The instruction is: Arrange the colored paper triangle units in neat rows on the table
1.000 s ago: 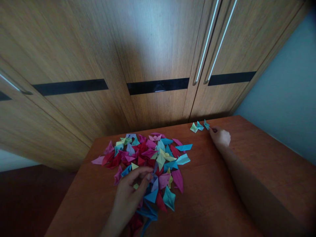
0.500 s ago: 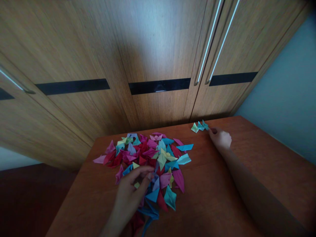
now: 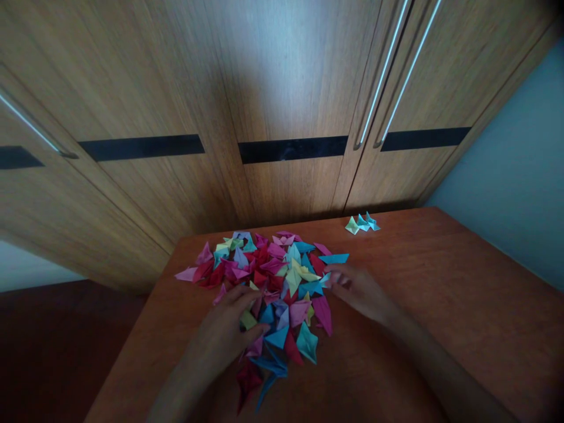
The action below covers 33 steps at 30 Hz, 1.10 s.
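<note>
Folded papers (image 3: 263, 257), in a loose, many-coloured heap on the reddish-brown surface (image 3: 445, 264), with three more well apart from it near the back edge. Nearest, at the bottom of the heap, a dark red paper (image 3: 249, 382) with pointed ends, and just beside it a blue paper (image 3: 274, 366) with long, narrow points. A little beyond and to the right, a red paper (image 3: 292, 348), then a teal paper (image 3: 307, 342). Over the near left part of the heap, the left hand (image 3: 222, 326), thumb and fingers spread apart, with a green paper (image 3: 248, 320) showing in the gap; impossible to make out whether touching anything below. Along the right side, a long magenta paper (image 3: 323, 314), and just past it the right hand (image 3: 359, 291), fingers bent, tips around a light blue paper (image 3: 326, 279); pinched or only touched, impossible to make out. Towards the middle, a pale yellow paper (image 3: 304, 270), on top of others. Just beyond the right hand, a flat blue strip of paper (image 3: 335, 258). Near the back edge, in a tight row, a yellow-green paper (image 3: 352, 225) and two pale blue papers (image 3: 372, 222). Farthest, a wooden cupboard (image 3: 286, 64) with dark bands (image 3: 293, 150) and long metal handles (image 3: 383, 76); to the right, a blue-grey wall (image 3: 520, 153).
</note>
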Each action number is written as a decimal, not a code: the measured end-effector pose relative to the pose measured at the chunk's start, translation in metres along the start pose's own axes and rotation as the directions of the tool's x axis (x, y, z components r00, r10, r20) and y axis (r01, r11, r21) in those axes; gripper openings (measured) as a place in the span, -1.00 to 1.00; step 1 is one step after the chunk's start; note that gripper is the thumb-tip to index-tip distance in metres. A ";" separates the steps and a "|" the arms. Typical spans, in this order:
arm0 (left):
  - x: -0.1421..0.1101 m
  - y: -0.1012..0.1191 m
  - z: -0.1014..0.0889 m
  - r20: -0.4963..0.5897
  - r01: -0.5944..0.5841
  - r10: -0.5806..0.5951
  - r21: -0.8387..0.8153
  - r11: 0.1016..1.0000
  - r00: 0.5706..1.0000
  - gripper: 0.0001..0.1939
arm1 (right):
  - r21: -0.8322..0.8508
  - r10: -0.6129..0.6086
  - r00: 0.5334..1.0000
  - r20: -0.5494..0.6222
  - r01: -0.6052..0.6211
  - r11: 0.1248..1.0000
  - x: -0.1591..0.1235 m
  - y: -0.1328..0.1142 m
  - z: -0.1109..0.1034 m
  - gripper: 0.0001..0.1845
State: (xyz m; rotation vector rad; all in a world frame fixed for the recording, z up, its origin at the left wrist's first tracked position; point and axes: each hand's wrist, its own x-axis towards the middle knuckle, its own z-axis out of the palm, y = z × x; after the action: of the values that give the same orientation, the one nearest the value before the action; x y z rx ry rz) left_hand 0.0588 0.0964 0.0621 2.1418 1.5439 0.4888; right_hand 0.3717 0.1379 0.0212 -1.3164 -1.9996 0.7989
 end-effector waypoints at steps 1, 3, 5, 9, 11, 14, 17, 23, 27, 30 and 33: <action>-0.001 0.002 0.002 0.029 -0.008 0.008 -0.008 1.000 1.000 -0.57 | 0.019 -0.033 0.998 0.051 0.032 0.999 -0.004 -0.010 0.009 -0.72; 0.000 0.007 0.007 0.047 -0.010 0.010 -0.004 1.000 0.999 -0.56 | 0.037 -0.082 0.992 0.097 0.079 0.996 -0.009 -0.023 0.023 -0.67; 0.001 0.011 0.010 0.039 -0.021 0.021 0.018 1.000 0.999 -0.56 | 0.038 -0.099 0.990 0.099 0.096 0.995 -0.010 -0.029 0.031 -0.63; 0.003 0.016 0.014 0.022 -0.079 0.079 0.029 0.996 0.997 -0.58 | 0.013 -0.109 0.992 0.070 0.108 0.994 -0.007 -0.032 0.037 -0.65; 0.003 0.015 0.014 -0.003 -0.095 0.095 0.012 0.995 0.996 -0.60 | -0.014 -0.125 0.991 0.048 0.126 0.992 -0.006 -0.033 0.037 -0.69; 0.004 0.013 0.015 -0.047 -0.099 0.098 -0.028 0.995 0.994 -0.62 | -0.020 -0.127 0.992 0.011 0.127 0.992 -0.006 -0.037 0.037 -0.71; 0.004 0.013 0.015 -0.097 -0.111 0.105 -0.057 0.992 0.990 -0.67 | -0.003 -0.110 0.994 0.019 0.110 0.994 -0.004 -0.041 0.040 -0.73; 0.003 0.018 0.014 -0.127 -0.171 0.156 -0.119 0.978 0.980 -0.60 | 0.008 -0.122 0.993 0.008 0.121 0.993 0.002 -0.045 0.043 -0.70; 0.000 0.023 0.012 -0.146 -0.207 0.183 -0.168 0.964 0.972 -0.60 | 0.038 -0.146 0.988 -0.039 0.148 0.988 0.005 -0.051 0.041 -0.72; -0.002 0.028 0.010 -0.155 -0.274 0.247 -0.196 0.941 0.957 -0.60 | 0.108 -0.158 0.985 -0.071 0.165 0.980 0.008 -0.058 0.039 -0.76; -0.003 0.035 0.009 -0.131 -0.367 0.345 -0.230 0.901 0.929 -0.63 | 0.232 -0.144 0.989 -0.044 0.151 0.961 0.011 -0.064 0.039 -0.75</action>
State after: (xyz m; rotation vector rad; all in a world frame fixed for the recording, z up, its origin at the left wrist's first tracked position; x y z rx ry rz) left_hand 0.0901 0.0824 0.0736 2.2273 1.0578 0.8619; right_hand 0.3029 0.1212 0.0468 -1.0258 -1.8905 0.9095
